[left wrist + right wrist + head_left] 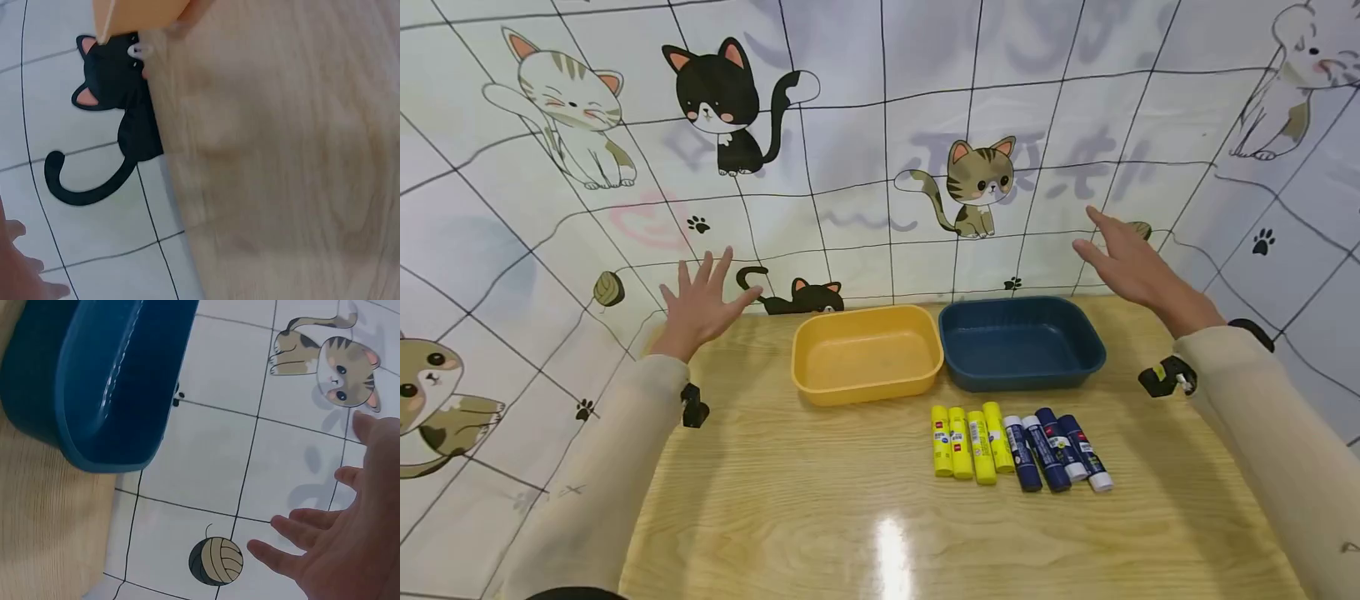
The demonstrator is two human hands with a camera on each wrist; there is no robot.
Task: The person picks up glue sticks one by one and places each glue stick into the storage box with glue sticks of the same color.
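Note:
My left hand is raised at the table's back left, fingers spread and holding nothing; its fingertips show at the edge of the left wrist view. Over the back right, my right hand is held up with straight fingers and nothing in it. Nearest the left hand is a yellow basket. A dark blue basket stands beside it, nearer the right hand. In front of the baskets lie several yellow glue sticks and several navy glue sticks with white caps, side by side in a row.
The wooden table runs back to a white cloth wall printed with cats and grid lines. Similar cloth walls close in the left and right sides. Black straps with small mounts sit on both wrists.

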